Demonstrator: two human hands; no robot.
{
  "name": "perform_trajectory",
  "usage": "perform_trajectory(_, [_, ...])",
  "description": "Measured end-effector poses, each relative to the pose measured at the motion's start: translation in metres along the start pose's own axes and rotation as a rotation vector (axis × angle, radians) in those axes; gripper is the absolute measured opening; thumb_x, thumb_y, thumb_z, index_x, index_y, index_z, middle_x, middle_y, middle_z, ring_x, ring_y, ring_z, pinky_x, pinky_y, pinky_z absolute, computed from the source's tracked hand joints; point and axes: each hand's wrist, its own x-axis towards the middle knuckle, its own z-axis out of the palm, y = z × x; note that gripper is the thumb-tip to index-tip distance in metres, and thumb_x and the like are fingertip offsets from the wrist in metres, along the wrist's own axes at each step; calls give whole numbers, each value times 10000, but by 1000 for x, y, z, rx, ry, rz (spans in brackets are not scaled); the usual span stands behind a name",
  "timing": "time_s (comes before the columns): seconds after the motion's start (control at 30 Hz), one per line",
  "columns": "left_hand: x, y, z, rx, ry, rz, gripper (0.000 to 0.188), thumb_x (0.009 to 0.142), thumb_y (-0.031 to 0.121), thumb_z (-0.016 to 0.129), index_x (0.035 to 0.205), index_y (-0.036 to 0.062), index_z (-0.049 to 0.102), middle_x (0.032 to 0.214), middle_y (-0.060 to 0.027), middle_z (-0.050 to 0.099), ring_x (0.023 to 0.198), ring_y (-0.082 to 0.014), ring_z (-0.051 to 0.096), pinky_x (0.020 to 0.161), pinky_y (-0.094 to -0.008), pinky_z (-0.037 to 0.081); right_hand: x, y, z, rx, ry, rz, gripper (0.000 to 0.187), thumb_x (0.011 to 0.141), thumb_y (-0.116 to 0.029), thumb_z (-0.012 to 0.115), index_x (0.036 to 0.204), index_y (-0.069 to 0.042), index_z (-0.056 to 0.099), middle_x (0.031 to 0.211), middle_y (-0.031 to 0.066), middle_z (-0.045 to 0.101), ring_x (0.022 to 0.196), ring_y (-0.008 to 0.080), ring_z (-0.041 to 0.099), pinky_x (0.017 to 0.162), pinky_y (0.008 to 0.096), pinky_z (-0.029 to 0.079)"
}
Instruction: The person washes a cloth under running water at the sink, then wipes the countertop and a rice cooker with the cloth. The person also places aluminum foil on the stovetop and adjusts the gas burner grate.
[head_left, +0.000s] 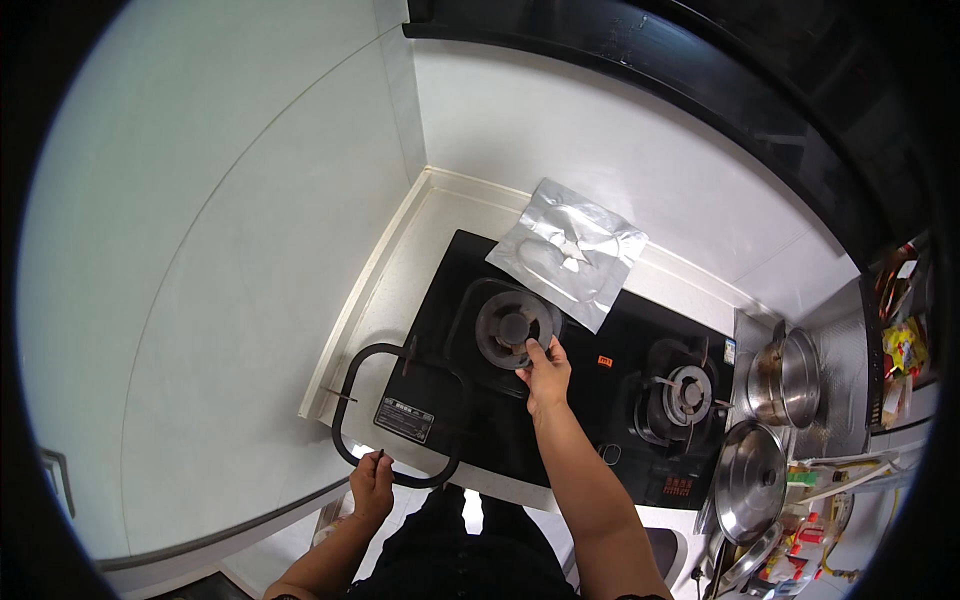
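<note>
A black gas hob (560, 400) lies set into a white counter. My left hand (372, 487) grips the near edge of a black metal pot-support ring (352, 390), lifted off and held over the hob's left front corner. My right hand (545, 375) reaches to the left burner (512, 326) and its fingers touch the round burner head's near right rim. A crumpled sheet of silver foil (570, 252) with a hole in its middle lies tilted behind that burner. The right burner (686, 392) still carries its own pot support.
White walls (250, 250) close in on the left and behind. A black hood (700, 90) hangs above. To the right stand a steel pot (790, 378), a steel lid (750, 480), and a cluttered shelf of packets (900, 340).
</note>
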Motion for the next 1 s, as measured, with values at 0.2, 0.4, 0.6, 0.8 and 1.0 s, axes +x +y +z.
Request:
perform_trajectory(0.2, [8,-15,8,13,24,15,203,943,181,537,906,-12,590,600,-18,550,551,-92,510,526,-258,415,5,-1,-8,16,-30,-13,220,878,-174,657,1093,-150,611,828,-41,631,677,33,563,555,174,445])
perform_trajectory(0.4, [22,-43,9,57,23,1,206,948,203,526,889,12,577,613,-31,568,570,-113,549,530,-268,427,2,-11,-13,8,-29,-18,170,885,-166,652,1051,-149,622,795,-46,631,639,25,558,536,165,439])
perform_trajectory(0.6, [25,-58,14,-77,13,-28,224,961,218,514,880,17,570,627,-16,561,564,-89,519,534,-249,421,2,-12,-16,22,-31,-17,150,888,-166,646,1036,-154,623,794,-50,631,641,23,559,541,164,441])
perform_trajectory(0.8, [28,-67,14,-134,18,-3,184,955,178,534,933,0,576,665,-20,575,579,-87,514,553,-244,432,-3,-19,-16,8,-2,-1,173,885,-166,645,1057,-156,623,808,-51,633,658,27,565,546,167,438])
perform_trajectory(1.0, [28,-74,3,-7,-4,26,241,907,148,595,1086,-8,552,878,-68,605,771,-133,555,706,-278,469,-1,-21,-17,-6,-32,-10,219,881,-156,647,1099,-150,619,826,-48,639,666,29,565,561,177,438])
